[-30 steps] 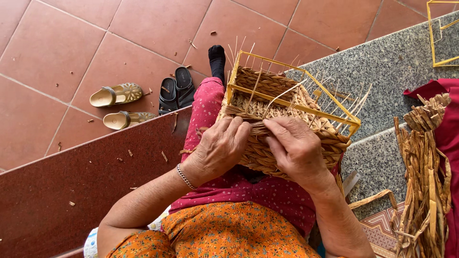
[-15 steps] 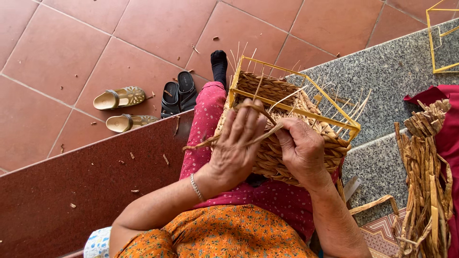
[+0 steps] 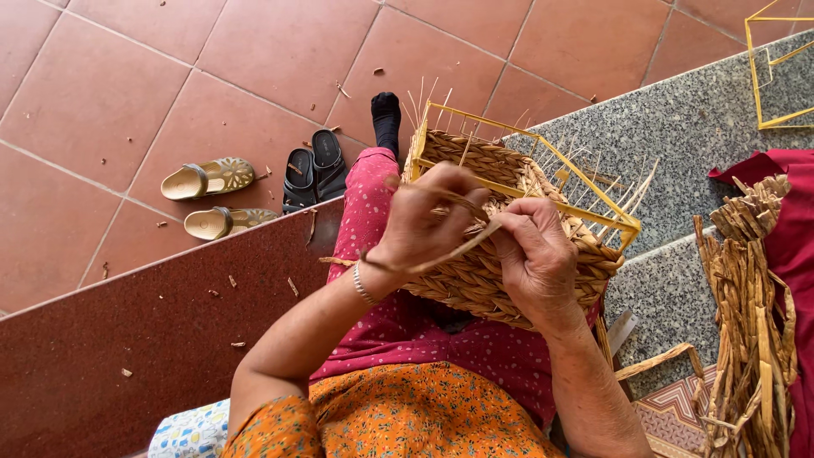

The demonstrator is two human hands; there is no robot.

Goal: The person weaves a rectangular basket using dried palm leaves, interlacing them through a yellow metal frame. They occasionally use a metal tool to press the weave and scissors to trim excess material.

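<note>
- Head view, looking straight down at a seated person's lap: an orange patterned top nearest, then pink dotted trousers [image 3: 475, 356].
- On the lap rests a half-woven basket [image 3: 500, 280] of tan plaited fibre on a yellow wire frame [image 3: 543, 153], with loose stalks sticking out of the far side.
- The left hand [image 3: 424, 225] is closed in a pinch on a flat fibre strand [image 3: 441, 254] that runs across to the right hand; a thin bracelet sits on that wrist.
- The right hand [image 3: 534, 259] lies on the woven side, fingers curled around the same strand.
- To the right, a bundle of dried fibre strips [image 3: 750, 314] lies on red cloth [image 3: 793, 229].
- The person sits on a dark red ledge [image 3: 127, 348]; speckled grey stone steps [image 3: 678, 136] lie beyond the basket.
- Farther off, a terracotta tiled floor [image 3: 170, 76] carries a pair of beige sandals [image 3: 208, 178] and black sandals [image 3: 314, 170] side by side. A foot in a black sock [image 3: 386, 119] rests on the tiles.
- Since a moment ago, the left hand has lifted off the weave and drawn the strand up and leftward.
</note>
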